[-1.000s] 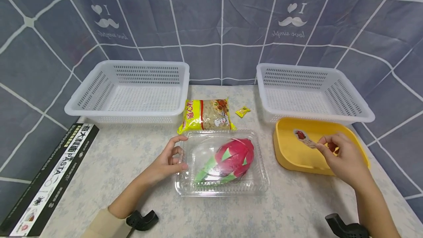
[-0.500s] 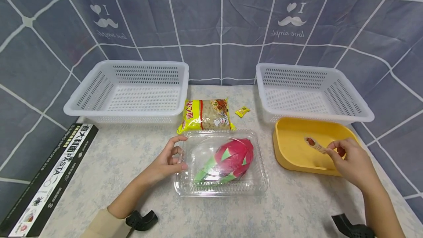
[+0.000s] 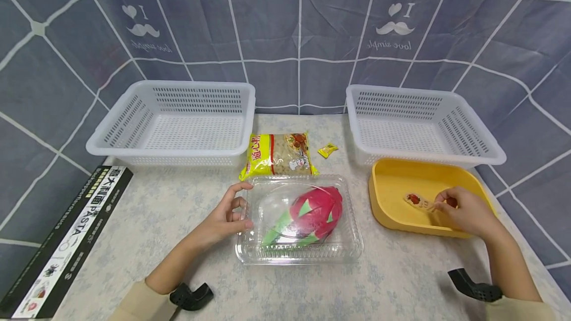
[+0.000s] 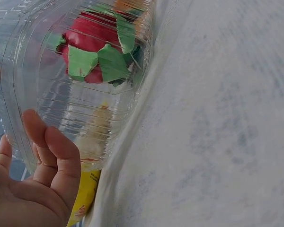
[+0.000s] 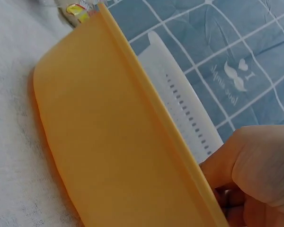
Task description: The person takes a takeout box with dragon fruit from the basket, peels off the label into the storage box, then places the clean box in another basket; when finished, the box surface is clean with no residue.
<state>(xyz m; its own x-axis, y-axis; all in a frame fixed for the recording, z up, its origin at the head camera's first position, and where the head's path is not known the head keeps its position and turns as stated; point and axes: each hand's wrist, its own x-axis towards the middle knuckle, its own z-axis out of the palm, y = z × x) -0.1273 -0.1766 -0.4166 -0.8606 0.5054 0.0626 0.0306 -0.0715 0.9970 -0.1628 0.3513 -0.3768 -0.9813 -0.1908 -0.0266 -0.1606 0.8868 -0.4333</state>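
Observation:
A clear plastic clamshell box [image 3: 263, 212] lies in the middle of the table, with a red and green dragon fruit [image 3: 315, 212] inside. My left hand [image 3: 229, 214] holds the box's left side, thumb and forefinger at its rim; in the left wrist view the other fingers curl beside the clear wall. At right, my right hand [image 3: 466, 212] reaches into a yellow tub [image 3: 379, 207]. Its fingertips pinch one end of a small narrow pale packet [image 3: 417, 200] with a red picture, low inside the tub. The tub's wall hides the fingertips in the right wrist view.
White perforated baskets stand at back left [image 3: 169, 153] and back right [image 3: 428, 157]. A yellow-and-clear food bag [image 3: 281, 155] lies behind the box, near a small yellow wrapped candy [image 3: 327, 150]. A long black pasta box [image 3: 67, 241] lies at far left.
My right hand has moved a little right, then lower into the yellow tub, with the small packet in its fingers. My left hand and the clamshell box have stayed put.

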